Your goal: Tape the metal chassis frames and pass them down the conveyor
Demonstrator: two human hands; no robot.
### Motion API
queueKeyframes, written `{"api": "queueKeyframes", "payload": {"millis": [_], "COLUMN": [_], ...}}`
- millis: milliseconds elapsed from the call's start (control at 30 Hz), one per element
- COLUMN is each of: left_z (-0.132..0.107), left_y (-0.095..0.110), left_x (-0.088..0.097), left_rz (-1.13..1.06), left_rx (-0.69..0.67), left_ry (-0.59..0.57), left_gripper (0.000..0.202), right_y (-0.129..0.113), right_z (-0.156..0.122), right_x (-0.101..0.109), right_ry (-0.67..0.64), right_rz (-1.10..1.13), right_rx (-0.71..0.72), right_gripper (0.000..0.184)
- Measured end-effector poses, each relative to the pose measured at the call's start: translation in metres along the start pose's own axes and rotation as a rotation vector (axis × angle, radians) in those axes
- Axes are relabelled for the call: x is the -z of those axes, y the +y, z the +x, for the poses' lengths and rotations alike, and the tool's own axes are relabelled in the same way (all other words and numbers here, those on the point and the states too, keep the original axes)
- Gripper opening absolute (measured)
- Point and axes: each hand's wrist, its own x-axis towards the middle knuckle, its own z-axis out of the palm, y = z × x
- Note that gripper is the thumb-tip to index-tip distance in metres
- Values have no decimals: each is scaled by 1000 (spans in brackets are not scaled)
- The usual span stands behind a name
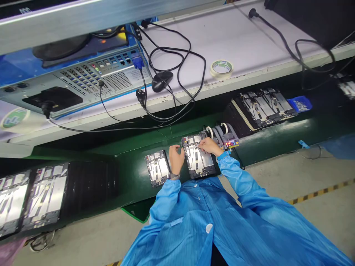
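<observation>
Overall: a green conveyor belt [133,177] runs across the view, below a white workbench [222,40] and above a concrete floor with a black-and-yellow hazard stripe [321,192].

Bench: an industrial computer chassis [83,74] lies on its side, its black cables [177,55] looping around a black computer mouse [162,80], near a roll of masking tape [221,68].

Writing: a round green-and-white sticker [15,118] and small print on the chassis are too small or blurred to read.

Clothing: the person wears a blue smock [205,218] and a dark wristband [174,176] on the left wrist.

Belt: metal-backed tablet housings [46,195] lie left; more [263,107] sit on the right, beside a blue bin of small parts [299,104]. Two tape dispensers [222,135] with lit displays stand just past the hands.

Work spot: a larger housing [198,157] lies between the hands, with a smaller one [157,168] just left.

Left hand [176,159]: curled, fingers at the larger housing's left edge; any grip is hidden.

Right hand [208,146]: fingertips drawn together on the larger housing's upper part; whatever they pinch is too small to tell.
</observation>
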Motion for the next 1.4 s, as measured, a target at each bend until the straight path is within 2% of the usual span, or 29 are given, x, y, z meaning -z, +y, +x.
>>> {"api": "queueKeyframes", "payload": {"millis": [33,67,133,167,233,367,600,800,1167,1267,1400], "left_z": [-12,-25,-47,-55,-67,-71,-73,-74,-74,-75,-75], "left_y": [6,12,21,25,29,34,43,43,44,44,43], "left_x": [0,-1,-4,-6,-10,-17,-23,-27,-28,-27,-29], "left_rz": [69,129,251,319,459,633,701,708,714,709,721], "left_rx": [-145,-285,-507,-575,-627,-585,-533,-530,-521,-517,-522], "left_ry": [41,16,-144,-226,-340,-421,-423,-417,-424,-427,-425], "left_gripper": [18,22,32,38,51,68,61,59,62,63,62], "right_y": [2,3,4,3,1,-4,-2,3,-5,-12,-35], "right_z": [-1,-1,-3,-3,-5,-9,-9,-6,-7,-11,-13], "right_x": [-1,-2,-4,-5,-6,-8,-11,-13,-10,-5,-8], "right_ry": [9,20,44,58,87,131,192,212,197,180,174], "right_rz": [7,10,6,-2,-30,-98,-143,-162,-254,-347,-449], "right_rx": [6,12,21,20,6,-37,-34,-30,-65,-103,-117], "right_gripper": [21,20,19,19,17,13,12,12,11,18,41]}}
